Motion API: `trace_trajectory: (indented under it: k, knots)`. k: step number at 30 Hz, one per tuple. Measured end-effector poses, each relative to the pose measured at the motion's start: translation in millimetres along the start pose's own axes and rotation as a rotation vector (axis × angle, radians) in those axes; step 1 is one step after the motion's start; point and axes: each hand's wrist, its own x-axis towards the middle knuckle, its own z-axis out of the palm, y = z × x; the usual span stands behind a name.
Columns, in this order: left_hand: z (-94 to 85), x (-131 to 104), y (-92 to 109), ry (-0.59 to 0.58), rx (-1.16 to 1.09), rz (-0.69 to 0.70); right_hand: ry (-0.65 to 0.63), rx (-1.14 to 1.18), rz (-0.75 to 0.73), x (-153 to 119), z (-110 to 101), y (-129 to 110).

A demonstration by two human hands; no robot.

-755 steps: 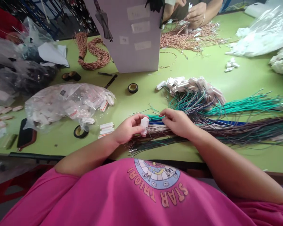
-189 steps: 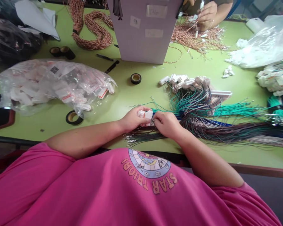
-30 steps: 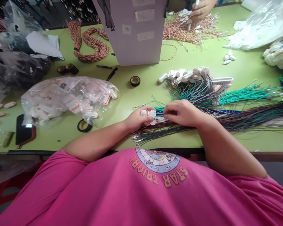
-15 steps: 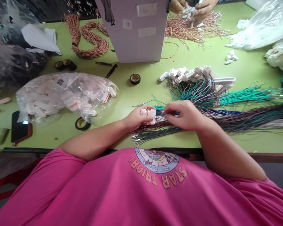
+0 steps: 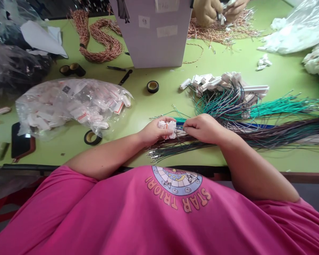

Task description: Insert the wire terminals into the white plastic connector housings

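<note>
My left hand (image 5: 154, 133) is closed round a white plastic connector housing (image 5: 171, 129) with a red stripe, held over the near part of the table. Just to its right, my right hand (image 5: 201, 129) pinches with thumb and forefinger near a wire; the tip between its fingers is too small to make out fully. Beneath both hands lies a bundle of dark, white and blue wires (image 5: 255, 136) with metal terminals at the left end. Behind my right hand is a pile of white connectors (image 5: 209, 82) with green and dark wires attached.
A clear bag of connectors (image 5: 69, 109) lies left, with a phone (image 5: 22, 141) beside it. Tape rolls (image 5: 152, 86) and a knife (image 5: 126, 77) are scattered behind. A grey box (image 5: 154, 39) stands at the back; another person's hands (image 5: 209, 14) work beside it over twisted orange wires.
My right hand's fingers have come closer together in a pinch, beside the connector housing. The left hand keeps its hold. The other person's hands have shifted slightly.
</note>
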Motion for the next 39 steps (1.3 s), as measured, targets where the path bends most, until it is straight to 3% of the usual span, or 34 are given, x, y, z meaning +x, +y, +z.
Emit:
trace_trajectory:
  k: [15,19,23,30,35,39]
  knots:
    - [2.8,0.1,0.7,0.053,-0.003,-0.013,0.009,-0.443,-0.007,-6.8,9.1,-16.0]
    - [2.8,0.1,2.1,0.051,0.083,-0.004,-0.044,-0.405,-0.013,-1.3,15.9,-19.8]
    - [5.1,0.6,4.7,0.054,0.1,-0.006,0.004,-0.323,-0.046,1.9,21.8,-16.6]
    - [7.4,4.6,6.8,0.063,0.074,-0.015,0.079,-0.115,-0.076,4.9,34.5,11.7]
    - [5.6,0.0,10.4,-0.001,0.089,0.015,0.019,0.074,-0.038,9.1,24.4,26.2]
    - [7.9,-0.3,10.2,0.045,0.088,0.037,-0.005,0.101,0.014,9.7,17.6,12.2]
